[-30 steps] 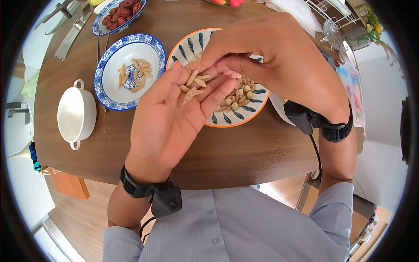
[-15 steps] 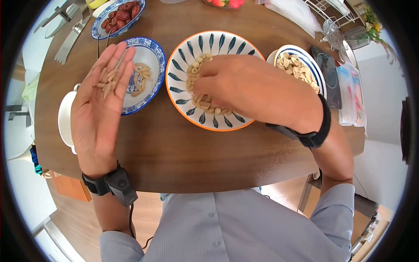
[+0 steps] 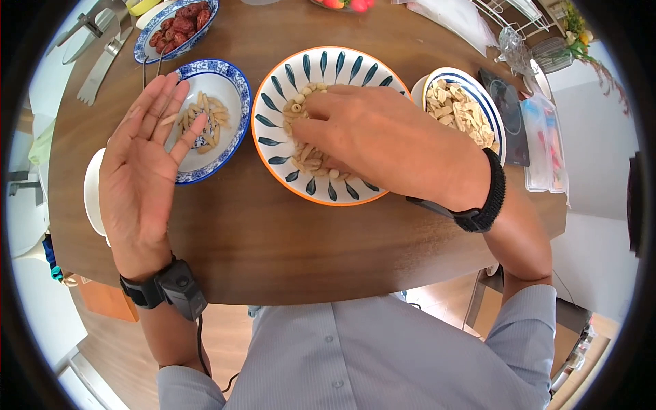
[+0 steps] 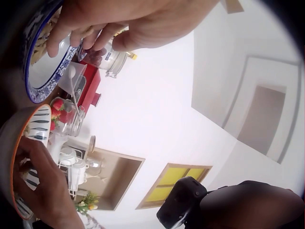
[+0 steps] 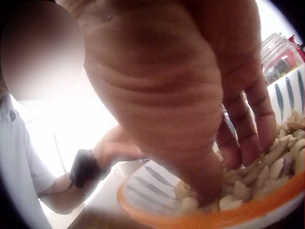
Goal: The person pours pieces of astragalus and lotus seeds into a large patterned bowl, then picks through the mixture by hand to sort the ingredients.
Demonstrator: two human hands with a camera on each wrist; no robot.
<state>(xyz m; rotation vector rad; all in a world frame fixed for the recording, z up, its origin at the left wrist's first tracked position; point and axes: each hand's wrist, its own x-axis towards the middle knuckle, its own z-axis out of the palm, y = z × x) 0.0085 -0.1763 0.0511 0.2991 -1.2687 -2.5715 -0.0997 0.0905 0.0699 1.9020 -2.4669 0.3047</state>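
Observation:
My left hand (image 3: 140,184) is tilted palm up over the left side of the blue-rimmed bowl (image 3: 232,147), fingers spread. One slim tan piece (image 3: 168,119) shows by its fingers, and similar pieces (image 3: 217,116) lie in the bowl. In the left wrist view that hand (image 4: 138,21) overlaps the bowl. My right hand (image 3: 393,133) reaches into the orange-rimmed dish (image 3: 273,113), fingers bent down among pale pieces (image 3: 311,160). The right wrist view has this hand's (image 5: 167,95) thumb and fingers apart, touching the pieces (image 5: 262,179); anything under the fingertips is hidden.
A striped bowl of pale slices (image 3: 465,113) stands right of the dish, near a dark flat device (image 3: 509,116). Red dates (image 3: 181,27) fill a bowl at the back left. A white pot (image 3: 93,195) is partly behind my left hand.
My left hand has moved left from the dish to the blue-rimmed bowl, and its palm no longer carries the pieces. My right hand has left the left palm and gone down into the dish.

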